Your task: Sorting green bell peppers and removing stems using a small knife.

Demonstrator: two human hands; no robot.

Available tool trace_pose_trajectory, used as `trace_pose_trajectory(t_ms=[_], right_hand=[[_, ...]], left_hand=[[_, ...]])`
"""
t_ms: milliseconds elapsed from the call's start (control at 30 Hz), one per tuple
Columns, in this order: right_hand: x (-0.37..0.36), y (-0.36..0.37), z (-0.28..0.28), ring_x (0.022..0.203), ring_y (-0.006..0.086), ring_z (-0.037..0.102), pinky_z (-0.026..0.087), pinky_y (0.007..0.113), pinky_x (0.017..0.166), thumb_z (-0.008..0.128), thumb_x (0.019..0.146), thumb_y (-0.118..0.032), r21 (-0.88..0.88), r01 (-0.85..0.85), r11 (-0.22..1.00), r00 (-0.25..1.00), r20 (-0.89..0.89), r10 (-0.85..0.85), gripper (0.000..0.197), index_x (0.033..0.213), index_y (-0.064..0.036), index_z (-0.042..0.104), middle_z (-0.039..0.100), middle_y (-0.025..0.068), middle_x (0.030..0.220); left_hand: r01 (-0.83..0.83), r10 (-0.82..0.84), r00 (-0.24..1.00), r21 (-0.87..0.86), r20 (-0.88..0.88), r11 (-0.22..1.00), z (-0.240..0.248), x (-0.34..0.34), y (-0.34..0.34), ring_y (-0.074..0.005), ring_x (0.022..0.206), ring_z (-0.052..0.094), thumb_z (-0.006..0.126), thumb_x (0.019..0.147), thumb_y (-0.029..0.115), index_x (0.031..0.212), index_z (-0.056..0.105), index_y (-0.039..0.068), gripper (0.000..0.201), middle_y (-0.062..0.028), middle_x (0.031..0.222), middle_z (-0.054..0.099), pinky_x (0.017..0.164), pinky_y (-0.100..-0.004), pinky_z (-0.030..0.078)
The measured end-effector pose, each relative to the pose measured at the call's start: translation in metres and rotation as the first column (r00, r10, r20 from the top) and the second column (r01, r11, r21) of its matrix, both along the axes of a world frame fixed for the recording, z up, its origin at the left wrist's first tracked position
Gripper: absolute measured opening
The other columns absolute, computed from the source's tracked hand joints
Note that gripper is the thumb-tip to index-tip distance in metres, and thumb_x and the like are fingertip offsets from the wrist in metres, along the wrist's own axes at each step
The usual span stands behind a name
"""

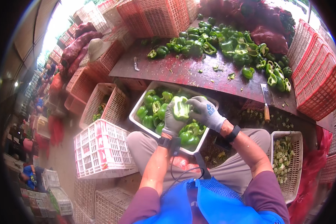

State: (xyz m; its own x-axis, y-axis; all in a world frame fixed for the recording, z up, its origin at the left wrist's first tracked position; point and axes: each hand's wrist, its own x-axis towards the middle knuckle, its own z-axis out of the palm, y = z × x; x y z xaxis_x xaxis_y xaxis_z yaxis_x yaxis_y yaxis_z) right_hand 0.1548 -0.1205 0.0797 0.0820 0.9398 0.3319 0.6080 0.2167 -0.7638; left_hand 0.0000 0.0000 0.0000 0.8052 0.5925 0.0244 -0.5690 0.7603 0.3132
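Observation:
A cut green bell pepper (180, 108) is held in my gloved left hand (172, 123), its pale hollow inside turned up. My gloved right hand (207, 112) meets the pepper's right edge, its fingers bent and pinched against it. The fingertips of that hand are partly hidden, so anything small between them does not show. Both hands are above a white crate (139, 108) that holds many green peppers, some whole and some cut open.
A dark worktable (153, 70) carries a pepper heap (227, 44), a small curved knife (136, 64) and a wood-handled knife (266, 100) at its near edge. A crate of pepper scraps (300, 164) stands right of my knee. White crates (104, 149) and red crates (317, 71) stand around.

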Motion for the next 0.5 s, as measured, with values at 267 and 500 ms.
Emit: trace_pose_trajectory(t_ms=[267, 500], right_hand=[[-0.035, 0.011, -0.048, 0.087, 0.0359, 0.068, 0.056, 0.046, 0.074, 0.069, 0.087, -0.013, 0.032, -0.103, 0.994, 0.819, 0.570, 0.066, 0.018, 0.103, -0.0102, 0.064, 0.067, 0.0123, 0.094], [-0.009, -0.029, -0.062, 0.079, 0.0349, 0.071, 0.057, 0.047, 0.066, 0.065, 0.088, -0.010, -0.180, -0.039, 0.983, 0.724, 0.673, 0.153, 0.008, 0.096, -0.0084, 0.064, 0.068, 0.0130, 0.084]], left_hand=[[-0.058, 0.072, 0.940, 0.054, -0.334, 0.997, -0.018, -0.014, -0.016, -0.0188, 0.106, 0.067, 0.060, 0.101, 0.028, 0.123, 0.064, 0.010, 0.029, -0.0061, 0.116, 0.068, 0.096, -0.0367, 0.056], [-0.132, 0.536, 0.557, 0.569, -0.635, 0.812, -0.043, -0.019, 0.004, -0.0252, 0.096, 0.068, 0.072, 0.091, 0.016, 0.141, 0.054, 0.006, 0.054, -0.0105, 0.116, 0.066, 0.086, -0.0380, 0.058]])
